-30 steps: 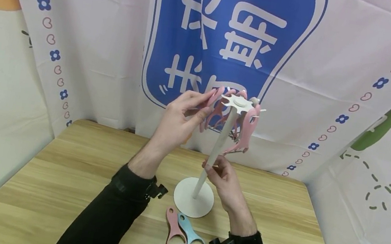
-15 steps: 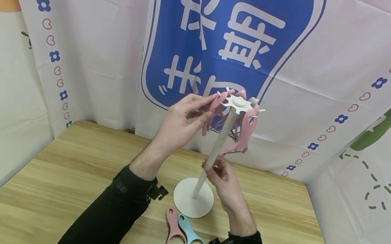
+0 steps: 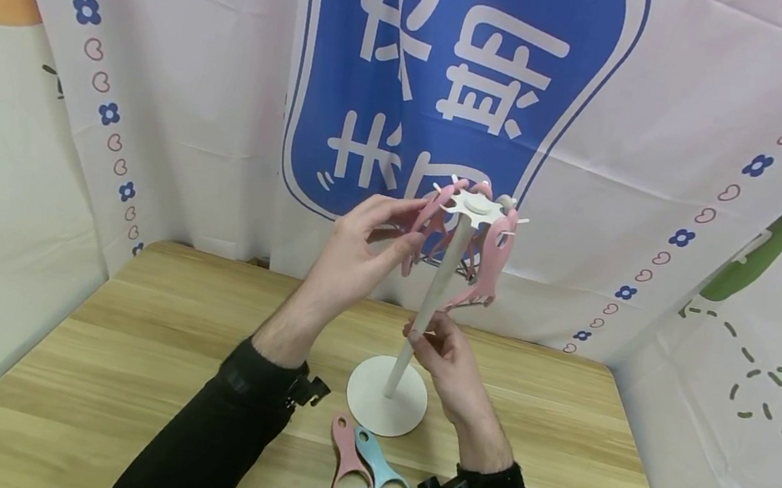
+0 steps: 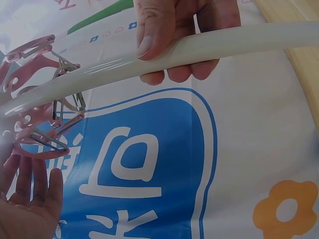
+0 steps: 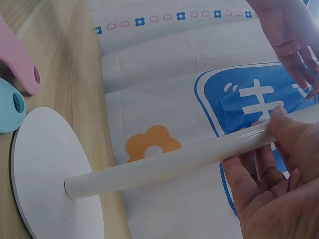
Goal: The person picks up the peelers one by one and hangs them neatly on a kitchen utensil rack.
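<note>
A white stand with a round base (image 3: 366,409), a pole (image 3: 440,281) and a hooked top (image 3: 478,206) stands on the table. My left hand (image 3: 364,244) pinches a pink peeler (image 3: 429,214) at the left of that top, where its handle end meets a hook. Lower down, my right hand (image 3: 451,363) grips the pole between thumb and fingers, seen closely in the right wrist view (image 5: 269,174). Another pink peeler (image 3: 496,251) hangs at the right of the top. More pink peelers hang behind, partly hidden; their metal blades show in the left wrist view.
In front of the base, a pink peeler (image 3: 346,452) and a light blue peeler (image 3: 379,462) lie side by side on the wooden table (image 3: 544,436). A printed cloth (image 3: 211,124) hangs behind the table, with more cloth at both sides.
The pink peeler in my left hand has moved right onto a hook of the top, and the hand has then dropped slightly. My right hand keeps its place on the pole.
</note>
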The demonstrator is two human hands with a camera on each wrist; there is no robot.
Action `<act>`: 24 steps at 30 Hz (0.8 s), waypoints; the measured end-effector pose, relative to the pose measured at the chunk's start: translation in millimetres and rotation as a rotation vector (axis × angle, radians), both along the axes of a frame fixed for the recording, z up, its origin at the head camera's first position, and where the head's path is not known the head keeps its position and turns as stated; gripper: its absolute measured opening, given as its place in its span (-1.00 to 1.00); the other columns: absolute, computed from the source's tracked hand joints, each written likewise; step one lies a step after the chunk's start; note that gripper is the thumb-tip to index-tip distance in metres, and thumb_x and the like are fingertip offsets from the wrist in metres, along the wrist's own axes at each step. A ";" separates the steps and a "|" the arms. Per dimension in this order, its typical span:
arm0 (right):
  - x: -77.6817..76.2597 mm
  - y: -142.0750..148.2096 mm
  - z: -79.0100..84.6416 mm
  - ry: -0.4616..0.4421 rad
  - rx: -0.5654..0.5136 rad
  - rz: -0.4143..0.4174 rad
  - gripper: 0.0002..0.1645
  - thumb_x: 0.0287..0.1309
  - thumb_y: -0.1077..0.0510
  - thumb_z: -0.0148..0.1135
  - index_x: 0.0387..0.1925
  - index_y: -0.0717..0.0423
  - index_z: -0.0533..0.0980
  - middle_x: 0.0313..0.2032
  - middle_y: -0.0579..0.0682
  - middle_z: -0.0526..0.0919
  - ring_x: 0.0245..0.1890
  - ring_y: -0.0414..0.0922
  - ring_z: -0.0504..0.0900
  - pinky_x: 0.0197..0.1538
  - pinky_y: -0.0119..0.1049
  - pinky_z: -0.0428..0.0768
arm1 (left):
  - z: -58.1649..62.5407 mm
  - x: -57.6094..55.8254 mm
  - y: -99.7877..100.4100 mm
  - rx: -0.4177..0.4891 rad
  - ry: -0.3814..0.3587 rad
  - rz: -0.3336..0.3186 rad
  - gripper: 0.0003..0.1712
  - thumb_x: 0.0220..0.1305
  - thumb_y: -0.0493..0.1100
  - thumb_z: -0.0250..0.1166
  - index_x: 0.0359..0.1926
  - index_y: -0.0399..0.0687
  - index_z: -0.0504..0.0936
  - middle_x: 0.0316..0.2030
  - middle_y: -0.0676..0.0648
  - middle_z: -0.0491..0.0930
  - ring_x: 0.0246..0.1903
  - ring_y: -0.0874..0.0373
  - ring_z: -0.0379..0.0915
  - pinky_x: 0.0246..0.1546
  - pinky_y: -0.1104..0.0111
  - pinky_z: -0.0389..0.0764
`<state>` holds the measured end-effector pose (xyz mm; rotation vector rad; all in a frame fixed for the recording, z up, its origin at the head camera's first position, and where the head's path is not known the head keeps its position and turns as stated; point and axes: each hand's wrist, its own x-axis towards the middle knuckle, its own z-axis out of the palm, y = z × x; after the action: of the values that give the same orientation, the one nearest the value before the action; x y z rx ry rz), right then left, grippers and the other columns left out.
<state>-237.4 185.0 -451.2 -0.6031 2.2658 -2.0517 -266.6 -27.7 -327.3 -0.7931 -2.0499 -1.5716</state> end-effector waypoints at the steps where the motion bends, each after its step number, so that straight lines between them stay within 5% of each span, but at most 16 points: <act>1: 0.0 0.0 -0.1 0.000 0.000 0.000 -0.66 0.49 0.09 0.19 0.16 0.18 0.50 0.09 0.21 0.55 0.12 0.11 0.55 0.26 0.12 0.50 | -0.9 0.3 -0.7 -0.001 -0.003 -0.002 -0.46 0.42 0.08 0.30 0.38 0.23 0.56 0.15 0.10 0.54 0.13 0.27 0.48 0.20 0.32 0.53; 16: 0.4 -0.1 -0.1 -0.010 -0.013 0.006 -0.60 0.49 0.12 0.18 0.20 0.28 0.45 0.12 0.25 0.55 0.17 0.17 0.53 0.29 0.14 0.46 | -10.6 10.0 -14.4 -0.040 0.009 -0.004 -0.45 0.44 0.14 0.29 0.38 0.18 0.55 0.21 0.12 0.52 0.17 0.18 0.50 0.19 0.17 0.57; 24: 0.0 -0.5 0.2 -0.010 -0.021 0.011 -0.61 0.49 0.13 0.17 0.20 0.28 0.45 0.11 0.27 0.54 0.19 0.29 0.50 0.28 0.14 0.46 | -17.6 19.4 -25.2 -0.147 0.069 0.045 -0.45 0.44 0.14 0.28 0.34 0.06 0.59 0.19 0.08 0.56 0.14 0.24 0.51 0.07 0.22 0.63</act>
<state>-237.3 184.5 -451.1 -0.6030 2.2334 -2.0712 -247.2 -52.9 -344.9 -0.8355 -2.1364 -1.3629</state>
